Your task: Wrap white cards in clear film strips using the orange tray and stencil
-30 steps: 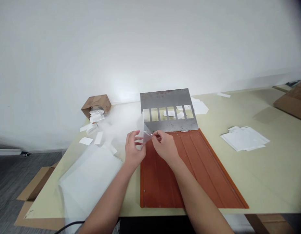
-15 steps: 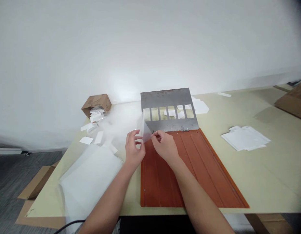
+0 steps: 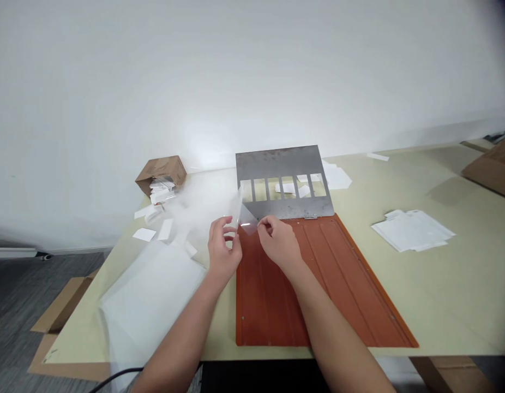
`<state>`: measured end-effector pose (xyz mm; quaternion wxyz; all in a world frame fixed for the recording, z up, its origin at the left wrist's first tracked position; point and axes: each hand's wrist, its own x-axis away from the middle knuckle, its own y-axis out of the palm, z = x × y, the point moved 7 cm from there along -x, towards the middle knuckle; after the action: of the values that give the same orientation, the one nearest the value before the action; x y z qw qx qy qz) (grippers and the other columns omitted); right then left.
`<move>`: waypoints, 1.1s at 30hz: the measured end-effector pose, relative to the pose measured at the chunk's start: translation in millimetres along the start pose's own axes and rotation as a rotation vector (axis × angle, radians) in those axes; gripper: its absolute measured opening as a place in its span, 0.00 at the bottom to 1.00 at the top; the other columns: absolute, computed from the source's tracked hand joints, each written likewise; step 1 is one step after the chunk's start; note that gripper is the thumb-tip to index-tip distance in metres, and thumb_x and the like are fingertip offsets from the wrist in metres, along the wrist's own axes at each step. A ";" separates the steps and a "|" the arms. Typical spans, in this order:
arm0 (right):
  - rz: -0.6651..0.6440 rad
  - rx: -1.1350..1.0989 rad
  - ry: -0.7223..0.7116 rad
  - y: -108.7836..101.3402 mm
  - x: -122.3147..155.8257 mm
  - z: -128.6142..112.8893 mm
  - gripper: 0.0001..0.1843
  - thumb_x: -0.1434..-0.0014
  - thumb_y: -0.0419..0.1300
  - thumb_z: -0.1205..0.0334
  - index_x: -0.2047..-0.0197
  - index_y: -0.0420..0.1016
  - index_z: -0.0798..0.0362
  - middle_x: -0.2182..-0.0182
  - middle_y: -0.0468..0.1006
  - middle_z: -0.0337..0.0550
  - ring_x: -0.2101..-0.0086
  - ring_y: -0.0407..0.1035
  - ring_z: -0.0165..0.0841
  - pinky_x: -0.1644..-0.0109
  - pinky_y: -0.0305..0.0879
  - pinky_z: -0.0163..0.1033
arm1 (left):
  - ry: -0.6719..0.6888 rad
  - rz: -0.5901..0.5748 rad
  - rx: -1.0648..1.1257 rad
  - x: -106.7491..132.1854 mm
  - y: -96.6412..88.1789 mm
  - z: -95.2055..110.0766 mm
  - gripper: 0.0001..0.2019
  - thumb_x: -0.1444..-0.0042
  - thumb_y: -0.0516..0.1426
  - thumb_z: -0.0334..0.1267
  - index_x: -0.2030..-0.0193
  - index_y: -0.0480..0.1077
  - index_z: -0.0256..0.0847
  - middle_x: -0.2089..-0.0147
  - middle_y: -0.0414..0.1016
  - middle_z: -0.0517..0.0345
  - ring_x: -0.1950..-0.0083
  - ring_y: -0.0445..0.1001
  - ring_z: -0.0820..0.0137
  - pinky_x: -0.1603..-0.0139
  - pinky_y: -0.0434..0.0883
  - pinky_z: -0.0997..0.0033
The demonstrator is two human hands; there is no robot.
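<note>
My left hand and my right hand meet above the far left corner of a red-brown board. Both pinch a small clear plastic sleeve that stands up between them, with the fingers curled round its lower edges. A grey metal plate with a row of slots is hinged up at the board's far end, just behind the sleeve.
A stack of clear sleeves lies to the left. An open cardboard box spills white cards at the back left. White folded sheets lie at the right, more white paper behind the plate. A brown carton sits far right.
The hands and sleeve have barely moved; the sleeve has tilted slightly lower between the fingers. The view has shifted a little.
</note>
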<state>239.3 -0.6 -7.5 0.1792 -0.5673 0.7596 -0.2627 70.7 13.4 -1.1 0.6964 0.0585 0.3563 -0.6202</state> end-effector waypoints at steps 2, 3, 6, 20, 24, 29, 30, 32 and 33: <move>-0.015 0.007 -0.008 1.1 1.4 -2.0 0.08 0.40 0.52 0.60 0.64 0.72 0.47 0.69 0.79 0.38 0.69 0.70 0.32 0.68 0.54 0.35 | -0.002 0.010 -0.006 0.3 -0.2 -0.1 0.18 0.46 0.57 0.28 0.49 0.64 0.44 0.48 0.67 0.52 0.60 0.77 0.73 0.69 0.75 0.76; -0.021 0.013 -0.014 1.7 2.2 -3.3 0.08 0.40 0.52 0.60 0.65 0.72 0.47 0.69 0.79 0.38 0.69 0.70 0.32 0.68 0.54 0.35 | -0.004 0.016 -0.010 0.5 -0.4 -0.1 0.18 0.47 0.57 0.28 0.49 0.64 0.44 0.48 0.67 0.52 0.60 0.77 0.73 0.69 0.75 0.76; -0.031 0.041 -0.023 3.2 4.1 -6.3 0.08 0.40 0.52 0.61 0.65 0.72 0.48 0.68 0.80 0.39 0.69 0.70 0.32 0.68 0.54 0.35 | -0.009 0.037 -0.013 0.9 -1.4 0.0 0.20 0.48 0.58 0.28 0.49 0.63 0.44 0.48 0.67 0.52 0.60 0.76 0.73 0.69 0.75 0.75; -0.052 0.195 -0.017 6.4 4.8 -5.3 0.09 0.39 0.51 0.63 0.65 0.72 0.48 0.63 0.80 0.40 0.64 0.71 0.33 0.66 0.53 0.36 | -0.183 0.094 -0.005 0.3 -6.3 -12.0 0.28 0.51 0.61 0.30 0.43 0.60 0.43 0.42 0.60 0.47 0.62 0.76 0.73 0.71 0.74 0.75; -0.070 0.233 -0.020 8.5 5.6 -5.2 0.09 0.38 0.52 0.64 0.64 0.73 0.49 0.63 0.80 0.42 0.63 0.72 0.35 0.64 0.55 0.37 | -0.210 0.089 0.004 -0.2 -6.5 -12.2 0.30 0.52 0.62 0.31 0.42 0.59 0.43 0.42 0.59 0.45 0.64 0.77 0.73 0.75 0.73 0.76; -0.092 0.268 -0.027 10.9 6.8 -5.4 0.09 0.38 0.52 0.63 0.63 0.73 0.49 0.64 0.80 0.43 0.63 0.72 0.36 0.63 0.57 0.38 | -0.254 0.091 0.015 -0.3 -7.3 -14.5 0.29 0.51 0.62 0.33 0.42 0.59 0.42 0.43 0.60 0.46 0.65 0.77 0.74 0.76 0.73 0.77; -0.092 0.274 -0.026 11.2 7.0 -5.4 0.09 0.38 0.52 0.63 0.63 0.73 0.49 0.64 0.80 0.43 0.63 0.73 0.36 0.63 0.57 0.38 | -0.259 0.092 0.019 -0.3 -7.4 -15.1 0.29 0.51 0.62 0.34 0.42 0.59 0.42 0.43 0.59 0.46 0.65 0.77 0.74 0.76 0.73 0.78; -0.091 0.287 -0.025 11.5 7.3 -5.4 0.09 0.38 0.52 0.63 0.63 0.73 0.49 0.64 0.80 0.43 0.63 0.73 0.37 0.63 0.57 0.38 | -0.264 0.092 0.026 -0.7 -7.7 -15.8 0.29 0.51 0.62 0.34 0.42 0.59 0.43 0.43 0.59 0.47 0.66 0.77 0.75 0.76 0.72 0.78; -0.088 0.293 -0.025 11.4 7.6 -5.7 0.09 0.38 0.51 0.63 0.63 0.73 0.49 0.64 0.80 0.43 0.63 0.73 0.37 0.62 0.57 0.38 | -0.264 0.093 0.030 -0.9 -8.0 -15.8 0.29 0.51 0.62 0.33 0.43 0.59 0.43 0.44 0.59 0.47 0.66 0.77 0.76 0.76 0.72 0.78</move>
<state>225.1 -4.2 -9.7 0.2580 -0.5712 0.6852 -0.3712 56.7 20.6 -9.4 0.7644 0.0032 0.2491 -0.5947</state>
